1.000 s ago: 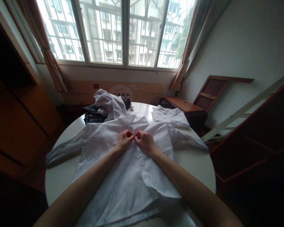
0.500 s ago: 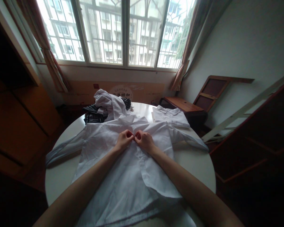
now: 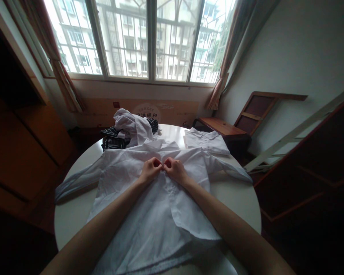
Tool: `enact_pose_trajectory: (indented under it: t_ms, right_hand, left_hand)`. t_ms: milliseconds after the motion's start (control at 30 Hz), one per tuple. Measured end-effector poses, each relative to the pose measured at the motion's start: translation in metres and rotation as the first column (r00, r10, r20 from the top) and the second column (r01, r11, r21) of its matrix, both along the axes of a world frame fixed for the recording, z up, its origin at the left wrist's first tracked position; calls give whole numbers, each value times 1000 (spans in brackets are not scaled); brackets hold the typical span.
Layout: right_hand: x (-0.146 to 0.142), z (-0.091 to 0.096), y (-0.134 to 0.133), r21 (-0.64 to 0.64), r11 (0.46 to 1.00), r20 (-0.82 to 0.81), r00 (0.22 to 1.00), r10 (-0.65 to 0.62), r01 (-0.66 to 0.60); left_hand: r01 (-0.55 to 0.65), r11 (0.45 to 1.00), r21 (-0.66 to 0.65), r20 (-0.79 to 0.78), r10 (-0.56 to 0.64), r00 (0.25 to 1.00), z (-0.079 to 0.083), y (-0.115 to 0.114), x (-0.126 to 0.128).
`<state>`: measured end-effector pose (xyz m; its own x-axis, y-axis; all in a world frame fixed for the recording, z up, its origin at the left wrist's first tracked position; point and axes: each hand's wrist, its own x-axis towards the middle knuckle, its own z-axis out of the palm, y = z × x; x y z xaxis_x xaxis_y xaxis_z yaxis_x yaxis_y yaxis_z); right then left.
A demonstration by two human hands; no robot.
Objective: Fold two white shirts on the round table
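Note:
A white long-sleeved shirt (image 3: 126,198) lies spread face up on a round white table (image 3: 237,198), sleeves out to both sides. My left hand (image 3: 149,170) and my right hand (image 3: 174,170) sit side by side at the shirt's front opening, just below the collar. Both hands are closed, fingertips pinching the fabric edges where they meet. My forearms stretch over the shirt's body.
A heap of white and dark striped clothes (image 3: 126,130) sits at the table's far side. A folded white shirt (image 3: 206,141) lies at the far right. Beyond are a cardboard box (image 3: 149,110), a wooden bench (image 3: 220,128), a window, and a dark cabinet (image 3: 23,145) at left.

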<state>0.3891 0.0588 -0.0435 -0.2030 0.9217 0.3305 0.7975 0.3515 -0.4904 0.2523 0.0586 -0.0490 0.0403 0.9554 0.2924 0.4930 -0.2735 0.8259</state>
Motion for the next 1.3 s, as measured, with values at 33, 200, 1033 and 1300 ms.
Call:
enact_pose_trajectory:
  t_ms: [33, 200, 1033, 1300]
  right_hand:
    - [0, 0, 0, 4, 1000, 10, 1000, -6, 6]
    - [-1, 1, -3, 9, 1000, 85, 996, -20, 19]
    - [-4, 3, -8, -19, 999, 231, 973, -31, 36]
    - [-4, 1, -7, 35, 999, 183, 983, -33, 27]
  left_hand:
    - [-1, 1000, 0, -6, 1, 1000, 0, 0, 0]
    - [6, 1000, -5, -22, -7, 1000, -2, 1, 0]
    - [-21, 999, 29, -111, 24, 993, 1, -1, 5]
    - [-29, 999, 29, -75, 31, 997, -1, -1, 3]
